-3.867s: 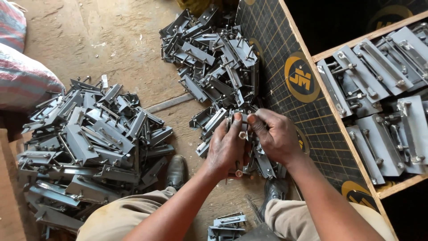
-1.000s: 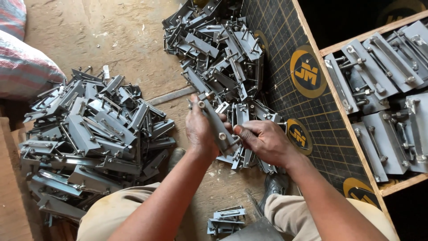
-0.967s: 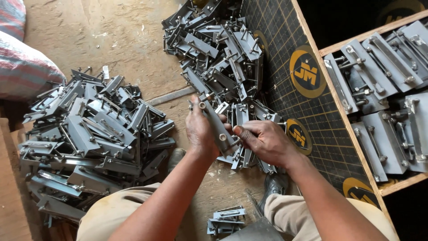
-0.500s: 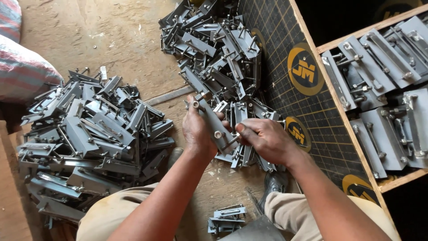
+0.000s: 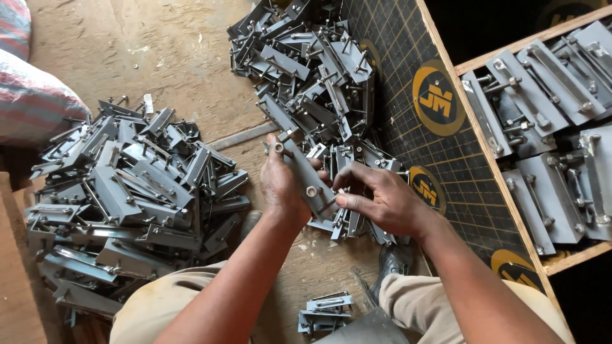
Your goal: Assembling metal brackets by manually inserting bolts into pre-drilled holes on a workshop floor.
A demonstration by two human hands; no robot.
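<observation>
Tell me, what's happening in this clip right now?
A person sits on a dirt floor between two heaps of grey metal brackets. The left hand grips one bracket, and the right hand pinches a small part at a bolt on it. One pile lies to the person's left, another ahead. A wooden box at right holds more brackets laid flat.

Dirt floor (image 5: 172,57) w/ grey metal bracket piles (image 5: 134,197).

Single head view, steep downward, close over hands (image 5: 338,191), floor.
</observation>
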